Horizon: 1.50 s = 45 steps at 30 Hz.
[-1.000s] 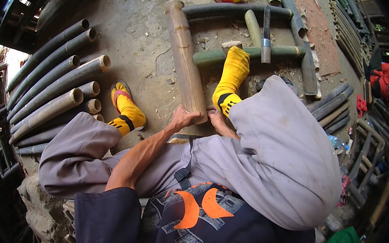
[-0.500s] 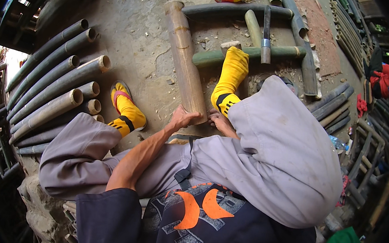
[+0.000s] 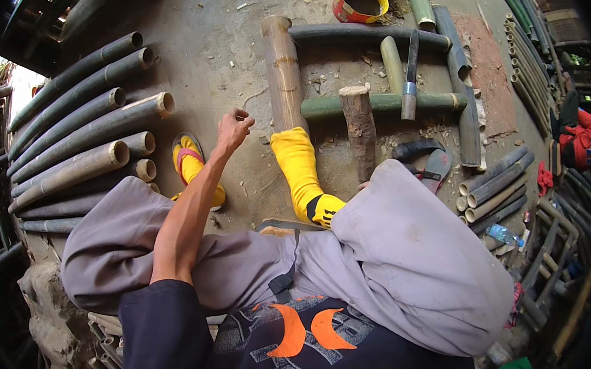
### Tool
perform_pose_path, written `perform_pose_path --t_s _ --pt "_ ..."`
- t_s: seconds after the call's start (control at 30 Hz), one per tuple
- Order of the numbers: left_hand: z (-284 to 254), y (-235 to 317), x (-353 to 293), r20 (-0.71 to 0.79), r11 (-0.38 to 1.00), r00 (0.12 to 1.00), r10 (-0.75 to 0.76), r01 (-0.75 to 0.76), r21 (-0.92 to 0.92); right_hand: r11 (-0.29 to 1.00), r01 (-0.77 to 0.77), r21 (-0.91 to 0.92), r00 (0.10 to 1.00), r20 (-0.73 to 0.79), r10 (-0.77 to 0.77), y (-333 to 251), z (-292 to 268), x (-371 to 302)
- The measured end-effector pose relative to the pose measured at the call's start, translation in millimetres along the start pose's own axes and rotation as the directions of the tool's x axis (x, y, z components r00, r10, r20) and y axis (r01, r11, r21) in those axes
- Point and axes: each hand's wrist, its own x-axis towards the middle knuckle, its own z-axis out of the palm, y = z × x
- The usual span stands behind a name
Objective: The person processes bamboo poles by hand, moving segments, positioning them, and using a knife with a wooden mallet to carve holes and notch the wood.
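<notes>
Since the earlier frame, we see the left hand point(image 3: 233, 130) lifted off the brown pole point(image 3: 283, 71) and the yellow-socked foot point(image 3: 294, 158) swung over the pole's near part. The left hand's fingers are half curled, near the pole; of the right hand point(image 3: 363, 186) we make out only a fingertip beside the wooden billet's point(image 3: 360, 130) lower end, so we cannot tell its grip. Broad concrete floor point(image 3: 207, 71) stretches from the pole's left edge to the stacked bamboo point(image 3: 79, 171). The pole lies on this floor, thick and mottled tan; dark point(image 3: 358, 35) and green rails point(image 3: 380, 103) reach its right side.
</notes>
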Motion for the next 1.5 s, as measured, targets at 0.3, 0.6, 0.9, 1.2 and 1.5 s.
perform_pose_path --t_s 0.3,0.6,0.9,1.2,1.5 --pt "7.9 1.7 11.8 0.270 0.993 0.962 -0.042 0.071 -0.098 0.952 0.191 -0.238 0.673 -0.675 -0.304 -69.3 -101.5 64.0" --pt "-6.6 40.9 69.0 0.130 0.977 0.970 0.205 -0.194 -0.089 0.908 -0.179 -0.379 0.742 -0.658 -0.129 -61.8 -185.6 181.3" --pt "-3.7 136.4 145.3 -0.279 0.869 0.825 0.492 -0.486 0.094 0.903 -0.233 -0.362 0.690 -0.715 -0.109 -74.8 -174.5 198.2" --pt "42.6 183.4 241.1 -0.203 0.883 0.898 0.390 -0.303 0.357 0.895 -0.248 -0.369 0.695 -0.712 -0.101 -75.7 -170.4 191.7" --pt "30.9 155.4 238.6 -0.106 0.912 0.911 0.398 -0.381 0.153 0.918 -0.174 -0.357 0.651 -0.741 -0.165 -88.2 -151.3 185.1"
